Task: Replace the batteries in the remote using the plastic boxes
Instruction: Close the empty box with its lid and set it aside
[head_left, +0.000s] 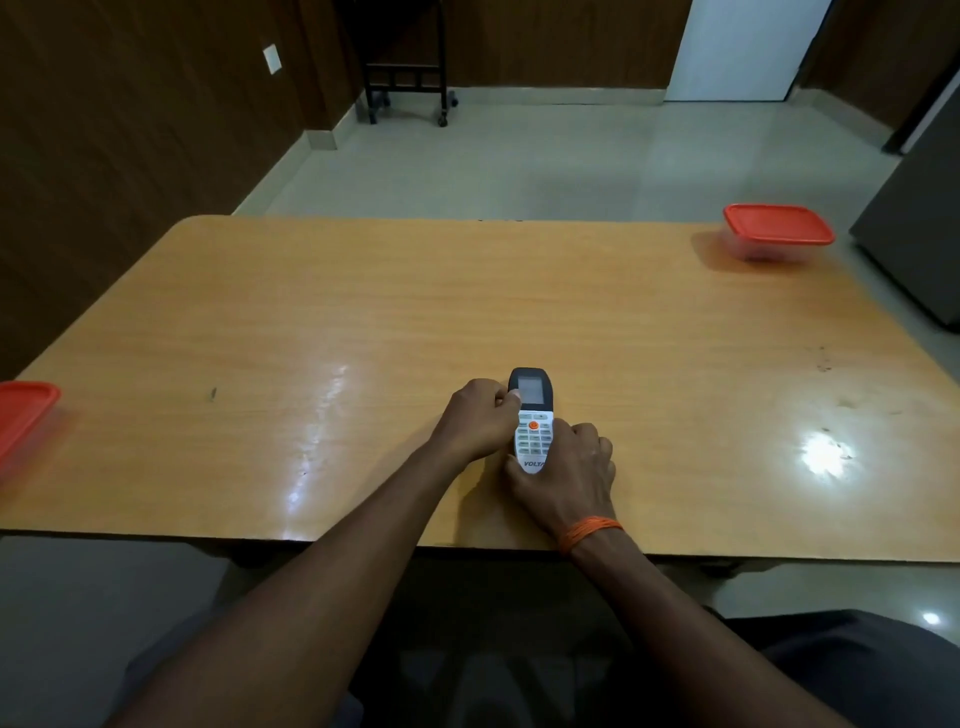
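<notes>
A white remote (533, 421) with a dark screen end and an orange button lies face up near the front middle of the wooden table (363, 322). My left hand (480, 423) grips its upper left side, thumb on the dark end. My right hand (566, 467) wraps its lower end, with an orange thread band on the wrist. One clear plastic box with a red lid (776, 231) stands at the far right corner. A second red-lidded box (23, 415) sits at the left edge, partly cut off by the frame. Both lids are on.
The table's front edge runs just below my wrists. Beyond the table lies a tiled floor with a black wheeled stand (408, 67) at the back wall. A dark cabinet (919, 234) stands close to the table's right side.
</notes>
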